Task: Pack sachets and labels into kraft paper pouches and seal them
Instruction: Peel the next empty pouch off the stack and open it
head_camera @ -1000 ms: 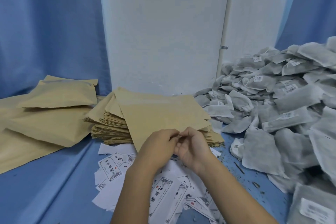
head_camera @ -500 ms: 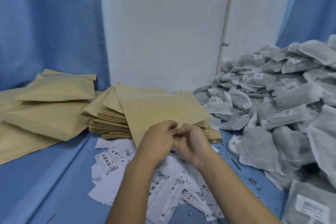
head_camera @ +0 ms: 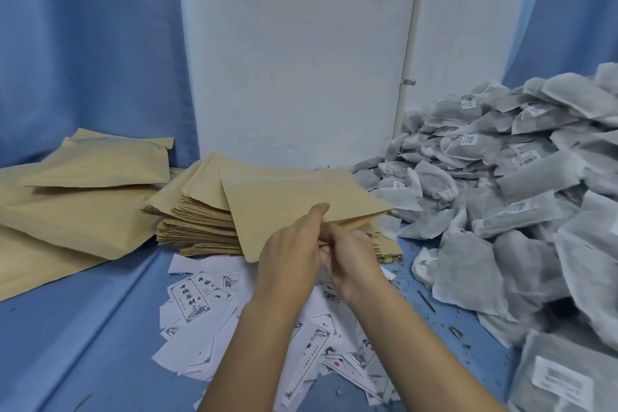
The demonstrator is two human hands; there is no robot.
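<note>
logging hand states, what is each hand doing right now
Left hand: pinching the near edge of the top kraft pouch.
Right hand: pinching the same edge beside it.

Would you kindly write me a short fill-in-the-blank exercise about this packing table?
1. The left hand and right hand together grip exactly ____ pouch.
2. The heap of sachets lies to the hands' ____.
3. The labels lie scattered on a ____ tabletop.
Missing words: one; right; blue.
</note>
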